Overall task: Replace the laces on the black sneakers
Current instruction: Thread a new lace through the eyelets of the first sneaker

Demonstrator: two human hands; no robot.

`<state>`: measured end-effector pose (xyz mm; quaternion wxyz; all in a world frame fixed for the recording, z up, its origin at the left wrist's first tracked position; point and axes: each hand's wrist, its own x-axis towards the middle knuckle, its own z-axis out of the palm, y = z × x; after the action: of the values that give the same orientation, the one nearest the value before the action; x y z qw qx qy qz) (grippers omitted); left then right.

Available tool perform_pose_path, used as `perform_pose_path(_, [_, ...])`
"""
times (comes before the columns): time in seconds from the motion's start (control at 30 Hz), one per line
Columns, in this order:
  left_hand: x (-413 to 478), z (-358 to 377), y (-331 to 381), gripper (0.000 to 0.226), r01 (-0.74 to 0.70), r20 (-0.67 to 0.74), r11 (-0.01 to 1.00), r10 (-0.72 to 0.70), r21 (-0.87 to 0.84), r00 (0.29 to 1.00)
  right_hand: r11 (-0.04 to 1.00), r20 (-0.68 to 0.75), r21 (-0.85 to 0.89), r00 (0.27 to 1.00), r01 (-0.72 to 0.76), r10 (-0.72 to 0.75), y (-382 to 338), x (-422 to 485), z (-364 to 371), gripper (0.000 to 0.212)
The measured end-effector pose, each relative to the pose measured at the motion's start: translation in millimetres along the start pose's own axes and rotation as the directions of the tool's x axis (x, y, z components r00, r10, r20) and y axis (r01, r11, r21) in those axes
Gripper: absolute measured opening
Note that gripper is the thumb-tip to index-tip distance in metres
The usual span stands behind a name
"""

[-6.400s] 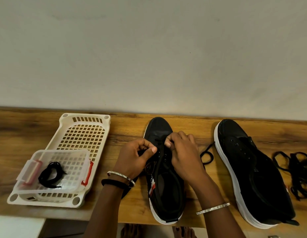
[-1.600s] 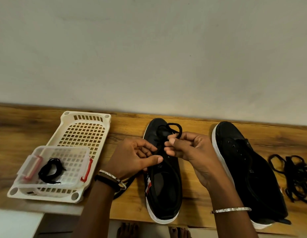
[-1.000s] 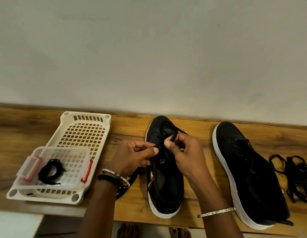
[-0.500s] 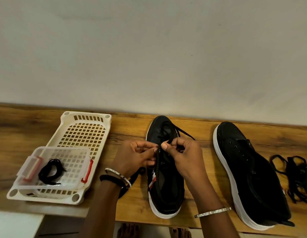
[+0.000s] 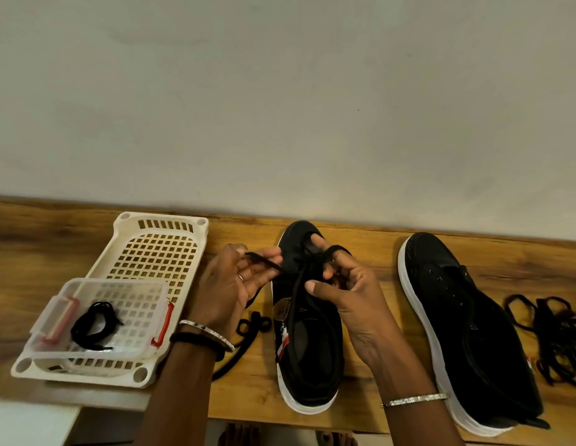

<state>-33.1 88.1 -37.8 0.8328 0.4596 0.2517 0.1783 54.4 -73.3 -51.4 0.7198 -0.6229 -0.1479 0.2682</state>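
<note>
Sneaker in work stands at mid-bench. Its long axis runs from the near edge to the back edge, toe to the wall. My left hand pinches one end of the limp black lace just left of the eyelets. My right hand holds the other strand, looped over curled fingers above the tongue. Upper is matt fabric; sole is smooth and white. I judge the right hand nearer the next eyelet.

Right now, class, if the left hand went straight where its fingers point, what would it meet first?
The left hand, pinching the lace, would likely meet the middle sneaker first; depth unclear.
</note>
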Motion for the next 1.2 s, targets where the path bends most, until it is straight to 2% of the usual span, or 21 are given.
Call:
perform_pose_path(0.13, [2.6,-8.1,4.7,0.025,-0.066,-0.086,0.992,0.056,-0.111,0.995,0.987,-0.013,-0.161,1.0,0.025,-0.027,0.1,0.3,-1.7,0.084])
perform_pose_path(0.17, [4.1,-12.0,5.0,0.024,-0.104,-0.11,0.995,0.104,0.008,0.989,0.977,-0.019,-0.21,0.999,0.036,-0.041,-0.5,-0.1,-1.6,0.087])
perform_pose_path(0.2, [5.5,-17.9,4.5,0.02,-0.16,-0.097,0.955,0.189,0.249,0.977,0.968,-0.021,-0.244,0.998,0.049,-0.056,-0.5,-0.7,-1.5,0.089])
perform_pose_path(0.27, [7.0,-27.9,1.6,0.007,-0.299,0.106,0.632,0.324,0.715,0.94,0.957,-0.013,-0.281,0.997,0.068,-0.074,-0.2,-1.1,-1.9,0.092])
perform_pose_path(0.3, [7.2,-31.9,-1.2,0.005,-0.34,0.213,0.485,0.298,0.806,0.931,0.953,-0.009,-0.295,0.997,0.072,-0.078,0.2,-0.6,-2.1,0.093])
perform_pose_path(0.4, [6.8,-39.4,-8.6,0.022,-0.392,0.354,0.293,0.174,0.872,0.919,0.943,-0.007,-0.322,0.996,0.085,-0.092,0.9,0.2,-3.5,0.093])
perform_pose_path(0.43, [7.6,-40.7,-8.7,0.025,-0.402,0.362,0.292,0.182,0.868,0.914,0.943,-0.008,-0.322,0.996,0.086,-0.093,1.2,0.3,-4.7,0.094])
perform_pose_path(0.47, [8.2,-40.1,-7.1,0.028,-0.402,0.353,0.351,0.197,0.846,0.915,0.945,-0.008,-0.316,0.996,0.083,-0.09,2.2,0.7,-6.0,0.093])
perform_pose_path(0.53, [7.2,-34.3,-1.9,0.028,-0.367,0.296,0.584,0.217,0.724,0.93,0.95,-0.01,-0.303,0.997,0.074,-0.081,4.5,1.1,-7.6,0.093])
perform_pose_path(0.6, [3.7,-23.3,2.9,0.027,-0.266,0.221,0.838,0.179,0.476,0.959,0.945,-0.004,-0.316,0.996,0.081,-0.086,5.9,1.9,-7.7,0.09])
perform_pose_path(0.63, [1.2,-16.8,3.9,0.031,-0.217,0.205,0.925,0.157,0.312,0.966,0.94,0.003,-0.328,0.995,0.092,-0.097,7.0,2.5,-7.6,0.089])
perform_pose_path(0.7, [-1.2,-7.6,5.7,0.033,-0.129,0.17,0.992,0.127,-0.001,0.977,0.939,0.013,-0.326,0.994,0.11,-0.111,8.5,3.8,-7.6,0.087])
perform_pose_path(0.77, [-1.9,-6.7,8.1,0.033,-0.091,0.076,0.991,0.099,-0.103,0.992,0.943,0.012,-0.311,0.993,0.119,-0.121,10.2,5.0,-8.8,0.091])
perform_pose_path(0.8, [-0.6,-9.8,8.3,0.033,-0.103,0.031,0.994,0.104,-0.035,0.994,0.94,0.013,-0.318,0.992,0.122,-0.125,10.4,5.3,-8.8,0.093])
perform_pose_path(0.87, [2.9,-18.4,5.6,0.026,-0.156,0.014,0.937,0.16,0.312,0.987,0.936,0.023,-0.33,0.992,0.125,-0.125,10.0,5.0,-8.8,0.093])
perform_pose_path(0.93, [4.1,-24.0,0.0,0.016,-0.259,0.138,0.71,0.224,0.655,0.965,0.931,0.04,-0.339,0.991,0.135,-0.129,9.4,4.3,-8.5,0.092])
perform_pose_path(0.97, [4.3,-25.9,-4.7,0.02,-0.313,0.211,0.577,0.238,0.754,0.948,0.929,0.042,-0.344,0.991,0.137,-0.131,9.7,4.6,-8.4,0.091])
perform_pose_path(1.0, [4.1,-26.6,-8.7,0.021,-0.356,0.273,0.481,0.236,0.801,0.933,0.927,0.042,-0.348,0.99,0.137,-0.131,9.8,4.8,-8.6,0.09])
perform_pose_path(1.07, [4.4,-26.9,-13.7,0.012,-0.41,0.352,0.396,0.213,0.822,0.911,0.924,0.031,-0.359,0.991,0.132,-0.129,11.4,5.6,-9.0,0.087])
perform_pose_path(1.13, [5.3,-28.5,-15.2,0.006,-0.424,0.38,0.367,0.19,0.828,0.905,0.929,0.012,-0.35,0.993,0.118,-0.121,13.4,6.1,-9.5,0.086])
perform_pose_path(1.2, [8.0,-30.6,-12.4,0.01,-0.378,0.354,0.505,0.148,0.776,0.924,0.938,-0.009,-0.333,0.994,0.1,-0.11,14.9,6.4,-10.2,0.086])
